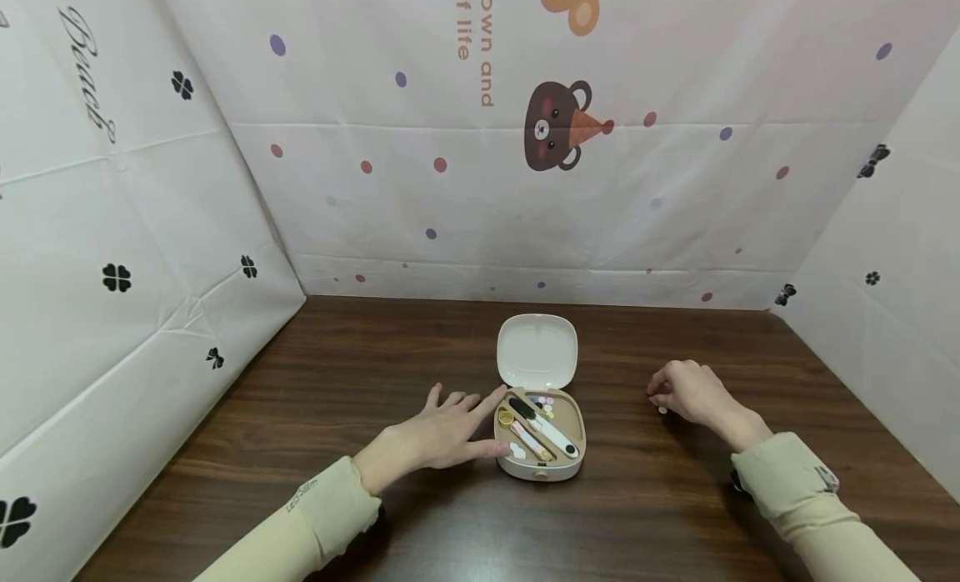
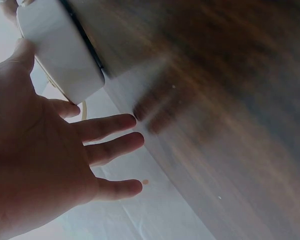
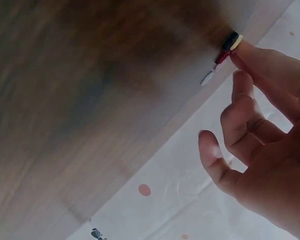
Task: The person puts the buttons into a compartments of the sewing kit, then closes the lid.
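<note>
My left hand [image 1: 450, 436] is spread, with thumb and index finger on the left rim of a small beige box [image 1: 542, 472]; its white lid [image 1: 537, 350] stands raised. In the box lie a white tool with a black end [image 1: 551, 432], a pink-and-white strip [image 1: 530, 440], a round gold-coloured piece [image 1: 506, 417] and several small coloured discs. To the right, the curled fingertips of my right hand [image 1: 693, 392] pinch small button-like discs low over the table. The right wrist view shows a yellow button [image 3: 236, 42] at the fingertips, beside black and red ones, and a white button [image 3: 207, 78] apart.
The dark wooden table [image 1: 375, 348] runs back to a white printed sheet [image 1: 480, 215]. More white sheeting stands along the left [image 1: 135, 315] and right [image 1: 885, 315] sides. The box lies between the two hands.
</note>
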`<state>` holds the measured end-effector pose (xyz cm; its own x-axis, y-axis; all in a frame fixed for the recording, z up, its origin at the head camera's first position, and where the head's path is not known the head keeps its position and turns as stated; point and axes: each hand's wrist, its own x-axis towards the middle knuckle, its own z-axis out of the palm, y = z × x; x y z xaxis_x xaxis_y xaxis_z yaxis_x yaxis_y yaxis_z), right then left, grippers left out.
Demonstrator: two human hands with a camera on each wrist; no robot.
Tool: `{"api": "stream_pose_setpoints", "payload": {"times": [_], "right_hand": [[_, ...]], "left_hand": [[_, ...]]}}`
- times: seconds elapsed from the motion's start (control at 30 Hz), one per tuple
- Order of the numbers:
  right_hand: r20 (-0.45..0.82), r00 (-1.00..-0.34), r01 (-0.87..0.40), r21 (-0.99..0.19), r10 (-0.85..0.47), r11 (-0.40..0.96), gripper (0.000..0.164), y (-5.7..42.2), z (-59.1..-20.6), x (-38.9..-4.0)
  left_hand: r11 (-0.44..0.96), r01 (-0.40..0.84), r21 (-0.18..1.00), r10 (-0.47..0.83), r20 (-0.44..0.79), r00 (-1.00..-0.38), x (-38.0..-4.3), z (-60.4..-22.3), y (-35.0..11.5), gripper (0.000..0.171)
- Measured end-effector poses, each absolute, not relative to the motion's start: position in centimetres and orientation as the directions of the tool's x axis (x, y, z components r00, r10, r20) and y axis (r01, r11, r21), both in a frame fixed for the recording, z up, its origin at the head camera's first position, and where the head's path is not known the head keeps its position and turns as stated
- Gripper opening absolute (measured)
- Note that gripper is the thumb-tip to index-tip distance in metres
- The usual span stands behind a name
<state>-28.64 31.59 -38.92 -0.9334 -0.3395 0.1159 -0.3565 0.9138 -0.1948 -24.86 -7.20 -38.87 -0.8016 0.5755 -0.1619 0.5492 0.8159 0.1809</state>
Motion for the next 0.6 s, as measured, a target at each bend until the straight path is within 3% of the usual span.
{"api": "stream_pose_setpoints", "payload": {"times": [0.17, 0.6], "right_hand": [[0.146, -0.923, -0.377, -0.167, -0.355, 0.911, 0.006, 31.63, -38.96, -28.77], [0.025, -0.949, -0.308, -0.294, -0.315, 0.905, 0.014, 31.64, -38.94, -28.81]], "left_hand": [[0.817, 0.549, 0.178, 0.574, -0.157, -0.804, -24.93, -38.95, -7.21, 0.086], [0.815, 0.552, 0.175, 0.577, -0.158, -0.802, -24.85, -38.89, -7.16, 0.086]]}}
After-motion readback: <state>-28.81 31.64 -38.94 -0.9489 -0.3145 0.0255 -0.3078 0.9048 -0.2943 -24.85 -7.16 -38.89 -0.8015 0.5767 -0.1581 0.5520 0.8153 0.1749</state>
